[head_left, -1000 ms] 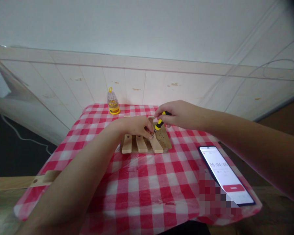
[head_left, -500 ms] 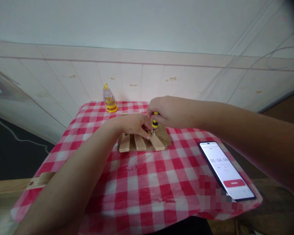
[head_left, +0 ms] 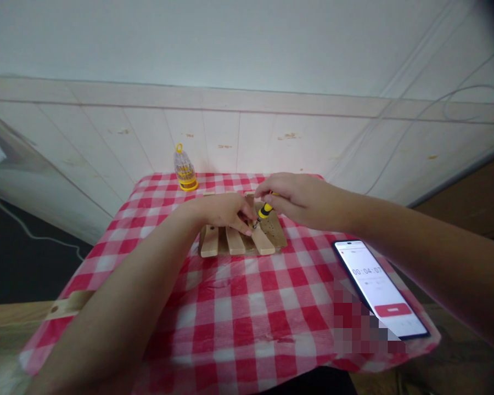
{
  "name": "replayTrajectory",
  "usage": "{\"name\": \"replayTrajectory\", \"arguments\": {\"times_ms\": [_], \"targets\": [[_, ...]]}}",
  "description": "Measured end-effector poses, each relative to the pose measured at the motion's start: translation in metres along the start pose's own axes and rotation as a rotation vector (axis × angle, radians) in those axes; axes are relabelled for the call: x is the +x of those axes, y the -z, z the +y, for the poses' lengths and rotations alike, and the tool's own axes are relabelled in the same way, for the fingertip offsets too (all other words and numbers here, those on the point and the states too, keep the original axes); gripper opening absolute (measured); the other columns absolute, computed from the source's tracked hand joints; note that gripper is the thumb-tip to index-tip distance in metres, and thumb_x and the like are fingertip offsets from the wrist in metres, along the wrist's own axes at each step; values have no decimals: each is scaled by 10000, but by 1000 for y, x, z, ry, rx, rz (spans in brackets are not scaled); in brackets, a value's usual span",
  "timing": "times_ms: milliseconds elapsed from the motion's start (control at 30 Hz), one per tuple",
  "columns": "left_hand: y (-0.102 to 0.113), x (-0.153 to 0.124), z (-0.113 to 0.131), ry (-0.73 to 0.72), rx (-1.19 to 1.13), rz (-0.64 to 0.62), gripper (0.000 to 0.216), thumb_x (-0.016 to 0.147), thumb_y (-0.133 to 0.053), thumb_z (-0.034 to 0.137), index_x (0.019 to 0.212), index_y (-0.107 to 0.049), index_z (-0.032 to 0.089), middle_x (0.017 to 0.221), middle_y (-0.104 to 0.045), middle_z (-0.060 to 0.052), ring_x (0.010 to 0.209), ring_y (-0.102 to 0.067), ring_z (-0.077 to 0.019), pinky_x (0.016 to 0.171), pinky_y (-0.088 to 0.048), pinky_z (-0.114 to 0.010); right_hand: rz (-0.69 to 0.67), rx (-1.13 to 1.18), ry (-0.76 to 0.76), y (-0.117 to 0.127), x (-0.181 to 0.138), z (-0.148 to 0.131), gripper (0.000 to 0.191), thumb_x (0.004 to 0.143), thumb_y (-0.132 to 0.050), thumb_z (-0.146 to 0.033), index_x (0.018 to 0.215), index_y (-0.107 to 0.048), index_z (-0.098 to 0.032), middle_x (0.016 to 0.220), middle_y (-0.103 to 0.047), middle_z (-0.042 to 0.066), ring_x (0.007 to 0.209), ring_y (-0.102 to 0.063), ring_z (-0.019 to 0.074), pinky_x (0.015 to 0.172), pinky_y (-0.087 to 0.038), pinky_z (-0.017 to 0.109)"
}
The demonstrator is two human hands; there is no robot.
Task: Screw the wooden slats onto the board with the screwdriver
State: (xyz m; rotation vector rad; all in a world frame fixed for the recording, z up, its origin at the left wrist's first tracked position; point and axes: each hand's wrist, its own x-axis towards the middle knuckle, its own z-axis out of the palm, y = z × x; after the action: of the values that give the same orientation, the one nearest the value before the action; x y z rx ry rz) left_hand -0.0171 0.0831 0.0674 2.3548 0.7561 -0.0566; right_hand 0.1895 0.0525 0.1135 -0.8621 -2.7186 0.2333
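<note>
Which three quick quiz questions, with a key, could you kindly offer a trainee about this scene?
1. Which hand holds the yellow-and-black screwdriver?
2. True or false: the left hand is holding the smartphone.
3. Fill in the blank: the yellow-based bit case stands at the far side of the checked tablecloth, near the ____.

Key:
1. The right hand.
2. False; the left hand is at the wooden bars, while the smartphone lies screen up on the tablecloth.
3. Wall.

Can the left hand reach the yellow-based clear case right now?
Likely yes: the case stands upright beyond the left hand, nothing tall between, though that hand is at the wooden pieces.
</note>
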Motion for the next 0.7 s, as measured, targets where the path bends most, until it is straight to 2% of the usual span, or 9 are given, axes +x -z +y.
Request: {"name": "replayTrajectory", "arguments": {"times_ms": [100,200,300,400,533,700], "targets": [[-1,1,-3,-6,-25,-22,152,799,-671,250,896,-753,167,793,-711,24,724,-599,-100,679,-396,-197,45,19,-119,-1,-5,-3,389,953,-365,-237,1213,-638,-138,1032,-728,89,906,-656,179,815,-481,310],[-1,1,-2,55,-20,-19,207,791,-679,256,958,-757,159,800,-707,22,721,-589,-102,677,-389,-201,46,-3,-200,-3,-6,-5,365,926,-392,-206,1155,-671,-145,1025,-733,79,897,-656,170,804,-471,290],[-1,1,0,72,-6,-23,236,798,-680,267,993,-754,157,841,-717,13,753,-601,-113,692,-399,-204,21,-23,-145,-4,-3,-7,269,866,-451,-170,967,-701,-153,963,-721,83,877,-635,178,775,-454,290],[0,0,1,75,15,-8,234,792,-694,273,987,-748,156,910,-735,-2,813,-628,-129,737,-420,-208,-20,-19,-67,-4,2,-9,164,796,-506,-153,850,-661,-150,875,-684,79,796,-589,168,728,-426,288],[1,-4,5,81,5,15,230,803,-680,264,999,-734,157,967,-746,-11,838,-642,-135,764,-440,-216,-4,8,3,-4,9,-8,76,768,-509,-170,792,-582,-168,810,-622,54,710,-505,145,667,-370,284],[-3,-2,2,48,-45,81,211,867,-573,258,945,-724,133,848,-727,-17,745,-614,-120,706,-456,-222,92,103,69,-7,11,-10,36,756,-470,-161,754,-483,-194,776,-552,29,680,-450,136,646,-342,287]]}}
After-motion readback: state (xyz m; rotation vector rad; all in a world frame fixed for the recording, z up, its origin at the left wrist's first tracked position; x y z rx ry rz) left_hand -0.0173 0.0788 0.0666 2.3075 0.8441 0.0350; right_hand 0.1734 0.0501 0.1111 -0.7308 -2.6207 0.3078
